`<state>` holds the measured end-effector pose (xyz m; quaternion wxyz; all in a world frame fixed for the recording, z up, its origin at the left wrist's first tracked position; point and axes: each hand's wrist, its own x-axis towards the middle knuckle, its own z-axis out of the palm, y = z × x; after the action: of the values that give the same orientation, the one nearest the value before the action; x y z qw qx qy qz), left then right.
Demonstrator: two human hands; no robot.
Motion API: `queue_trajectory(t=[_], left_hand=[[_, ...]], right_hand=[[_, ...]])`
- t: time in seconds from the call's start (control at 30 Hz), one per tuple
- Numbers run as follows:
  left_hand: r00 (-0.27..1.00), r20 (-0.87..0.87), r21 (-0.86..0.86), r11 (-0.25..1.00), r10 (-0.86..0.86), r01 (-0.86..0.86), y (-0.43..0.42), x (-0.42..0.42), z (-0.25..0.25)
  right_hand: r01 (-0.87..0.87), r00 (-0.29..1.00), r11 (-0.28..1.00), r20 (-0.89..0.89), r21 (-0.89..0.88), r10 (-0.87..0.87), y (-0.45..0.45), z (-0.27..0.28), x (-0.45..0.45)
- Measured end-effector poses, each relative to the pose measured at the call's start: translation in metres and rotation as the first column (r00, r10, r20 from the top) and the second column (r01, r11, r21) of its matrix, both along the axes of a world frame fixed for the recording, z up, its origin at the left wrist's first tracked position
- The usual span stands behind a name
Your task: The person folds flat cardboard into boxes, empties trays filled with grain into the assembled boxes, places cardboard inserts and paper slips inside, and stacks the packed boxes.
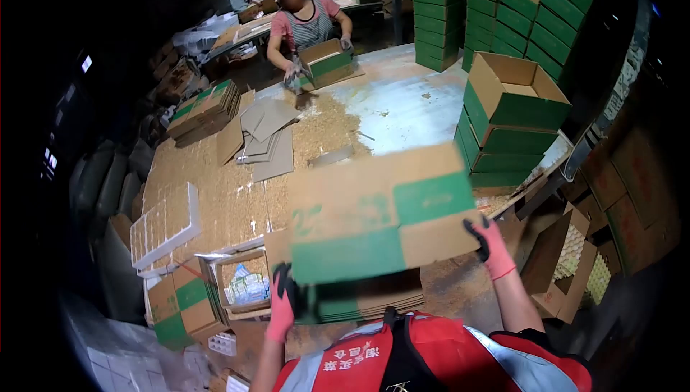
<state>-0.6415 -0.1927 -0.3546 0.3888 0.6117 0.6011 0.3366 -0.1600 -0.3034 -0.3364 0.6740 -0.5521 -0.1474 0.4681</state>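
A flattened brown-and-green cardboard box [359, 219], slightly blurred, spans the space in front of my chest. My right hand [490, 248], in a pink and black glove, is closed on its right edge. At its lower left corner my left hand [282, 304], gloved the same way, is closed with the fingers partly hidden. Beneath the held box lies a stack of flat cardboard boxes [392, 304]. An opened box [223, 280] with blue-and-white packets inside is left of my left hand.
Sawdust-like material covers much of the table [402, 108]. Stacked green boxes [514, 115] stand at right, the top one open. Grey cardboard sheets [269, 129] and a white foam tray [169, 223] lie at left. Across the table, a co-worker [309, 25] handles an open box [327, 65].
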Motion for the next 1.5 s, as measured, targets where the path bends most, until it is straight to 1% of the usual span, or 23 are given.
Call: queue_trajectory(t=[0.03, 0.1, 0.13, 0.17, 0.23, 0.3, 0.37, 0.43, 0.57, 0.63, 0.7, 0.77, 0.83, 0.9, 0.97, 1.07, 1.1, 1.17, 1.23, 1.3, 1.37, 1.43, 1.5], left_hand=[[0.980, -0.187, -0.020, 0.997, 0.063, -0.068, 0.032, 0.003, -0.018], [0.830, -0.538, -0.029, 0.981, 0.146, -0.191, 0.094, 0.002, -0.072], [0.754, -0.647, -0.089, 0.971, 0.114, -0.222, 0.104, -0.003, -0.114], [0.670, -0.741, -0.106, 0.979, 0.039, -0.174, 0.096, 0.004, -0.108], [0.683, -0.728, -0.099, 0.977, 0.059, -0.190, 0.081, 0.014, -0.081], [0.728, -0.685, -0.194, 0.961, 0.009, -0.195, 0.080, 0.005, -0.058], [0.778, -0.625, -0.244, 0.963, -0.067, -0.113, 0.069, -0.003, -0.047], [0.705, -0.709, -0.116, 0.988, -0.008, -0.105, 0.050, -0.021, -0.103], [0.774, -0.631, -0.216, 0.969, -0.047, -0.117, 0.025, -0.011, -0.080], [0.777, -0.629, -0.068, 0.997, -0.017, -0.032, 0.040, -0.023, -0.085], [0.959, -0.285, -0.141, 0.990, -0.013, -0.029, 0.067, -0.028, -0.072], [0.960, -0.236, -0.084, 0.987, -0.154, 0.137, 0.097, -0.031, -0.079], [0.992, -0.054, -0.141, 0.984, -0.118, 0.109, 0.122, -0.024, -0.086], [0.993, 0.076, -0.139, 0.985, -0.088, 0.098, 0.139, -0.011, -0.086], [0.994, 0.102, -0.174, 0.983, -0.041, 0.059, 0.139, -0.005, -0.078], [0.999, 0.019, -0.294, 0.955, -0.029, 0.033, 0.108, -0.010, -0.066], [0.999, 0.003, -0.333, 0.942, -0.042, 0.040, 0.094, -0.014, -0.073], [0.996, 0.078, -0.282, 0.959, 0.049, -0.025, 0.060, -0.022, -0.106], [0.988, -0.024, -0.288, 0.945, 0.154, -0.155, 0.076, -0.017, -0.110], [0.958, -0.105, -0.325, 0.901, 0.267, -0.287, 0.064, -0.008, -0.108], [0.787, -0.583, -0.066, 0.954, 0.200, -0.291, 0.074, 0.008, -0.111], [0.785, -0.552, 0.079, 0.954, 0.282, -0.288, 0.075, 0.032, -0.064], [0.906, -0.320, 0.404, 0.905, 0.278, -0.135, 0.073, 0.056, -0.003]], right_hand=[[0.040, 0.998, 0.976, 0.042, 0.215, -0.050, 0.006, 0.018, 0.011], [0.012, 0.960, 0.939, 0.260, 0.345, -0.108, 0.029, 0.047, 0.018], [0.005, 0.907, 0.968, 0.406, 0.249, -0.109, 0.039, 0.041, 0.026], [0.023, 0.834, 0.988, 0.542, 0.153, -0.103, 0.052, 0.025, 0.040], [0.054, 0.679, 0.990, 0.722, 0.133, -0.134, 0.073, -0.009, 0.052], [0.203, 0.736, 0.960, 0.617, 0.193, -0.279, 0.087, -0.033, 0.047], [0.294, 0.658, 0.915, 0.637, 0.275, -0.403, 0.091, -0.042, 0.046], [0.500, 0.491, 0.785, 0.627, 0.366, -0.605, 0.096, -0.049, 0.040], [0.355, 0.497, 0.933, 0.832, 0.064, -0.247, 0.095, -0.059, 0.047], [0.399, 0.458, 0.908, 0.885, -0.125, -0.079, 0.093, -0.115, 0.054], [0.431, 0.535, 0.857, 0.845, -0.281, 0.009, 0.096, -0.144, 0.041], [0.460, 0.281, 0.836, 0.942, -0.301, 0.184, 0.100, -0.216, 0.035], [0.318, 0.433, 0.933, 0.901, -0.167, 0.014, 0.106, -0.208, 0.018], [0.135, 0.584, 0.909, 0.773, -0.394, 0.249, 0.114, -0.199, 0.013], [-0.105, 0.367, 0.966, 0.893, -0.238, 0.260, 0.115, -0.222, 0.009], [-0.037, 0.172, 0.917, 0.902, -0.396, 0.396, 0.106, -0.213, 0.006], [-0.142, 0.611, 0.964, 0.746, -0.227, 0.265, 0.105, -0.191, 0.003], [0.080, 0.550, 0.884, 0.760, -0.461, 0.346, 0.100, -0.134, 0.006], [0.016, 0.586, 0.984, 0.799, -0.180, 0.137, 0.096, -0.153, 0.031], [0.058, 0.329, 0.951, 0.905, -0.303, 0.268, 0.094, -0.092, 0.021], [0.014, 0.361, 0.943, 0.881, -0.333, 0.306, 0.101, -0.075, 0.028], [-0.073, 0.405, 0.974, 0.887, -0.212, 0.223, 0.106, -0.042, 0.024], [-0.206, 0.428, 0.963, 0.868, -0.176, 0.251, 0.113, -0.012, 0.025]])
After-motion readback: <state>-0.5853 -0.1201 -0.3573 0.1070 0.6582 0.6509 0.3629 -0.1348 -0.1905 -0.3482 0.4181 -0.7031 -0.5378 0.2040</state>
